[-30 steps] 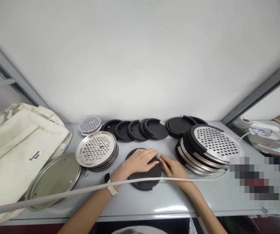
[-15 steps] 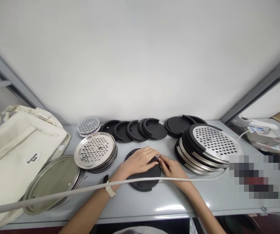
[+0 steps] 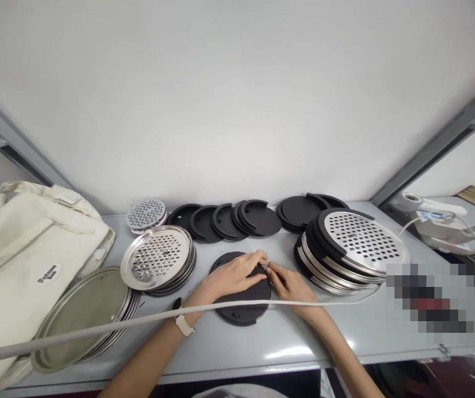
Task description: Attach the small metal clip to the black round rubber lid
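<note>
A round black disc [image 3: 237, 310] with a raised rim lies flat on the grey table in front of me. My left hand [image 3: 237, 276] rests over its upper part, fingers bent toward the right edge. From the right, my right hand [image 3: 285, 282] meets it there, thumb and forefinger pinched. A small shiny piece [image 3: 263, 267] shows between the fingertips of both hands, too small and covered to name. To the right stands a tall stack of round plates, topped by a perforated metal grater plate [image 3: 364, 240] in a black rim.
Another grater plate stack [image 3: 158, 257] and a stack of olive-green round plates [image 3: 84, 315] stand left, beside a cream bag [image 3: 34, 249]. Several black discs [image 3: 262, 218] line the wall. A white cable [image 3: 154, 318] crosses in front of my forearms. Right is a white device [image 3: 434, 207].
The view has shifted slightly. Both hands stay at the disc's right edge, with small finger movements around the shiny piece; the disc keeps its place.
</note>
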Motion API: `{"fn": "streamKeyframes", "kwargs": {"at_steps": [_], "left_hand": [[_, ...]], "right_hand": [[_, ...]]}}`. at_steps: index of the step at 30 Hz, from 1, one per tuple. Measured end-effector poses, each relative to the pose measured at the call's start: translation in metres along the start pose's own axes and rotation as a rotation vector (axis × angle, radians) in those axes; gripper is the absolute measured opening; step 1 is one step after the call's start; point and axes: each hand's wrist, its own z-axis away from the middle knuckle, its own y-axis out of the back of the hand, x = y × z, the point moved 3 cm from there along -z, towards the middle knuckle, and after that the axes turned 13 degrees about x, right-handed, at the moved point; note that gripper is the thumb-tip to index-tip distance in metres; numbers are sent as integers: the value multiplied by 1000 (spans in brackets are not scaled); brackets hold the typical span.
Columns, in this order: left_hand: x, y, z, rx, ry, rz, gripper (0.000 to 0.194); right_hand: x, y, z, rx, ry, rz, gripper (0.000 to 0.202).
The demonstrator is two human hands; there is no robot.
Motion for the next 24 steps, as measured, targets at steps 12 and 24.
{"fn": "streamKeyframes", "kwargs": {"at_steps": [12,24], "left_hand": [[0,-2,0,23,-110,-138,24],[3,1,0,-9,-56,-48,26]], "right_hand": [[0,-8,1,36,-29,49,37],[-1,-10,4,73,-38,115,36]]}}
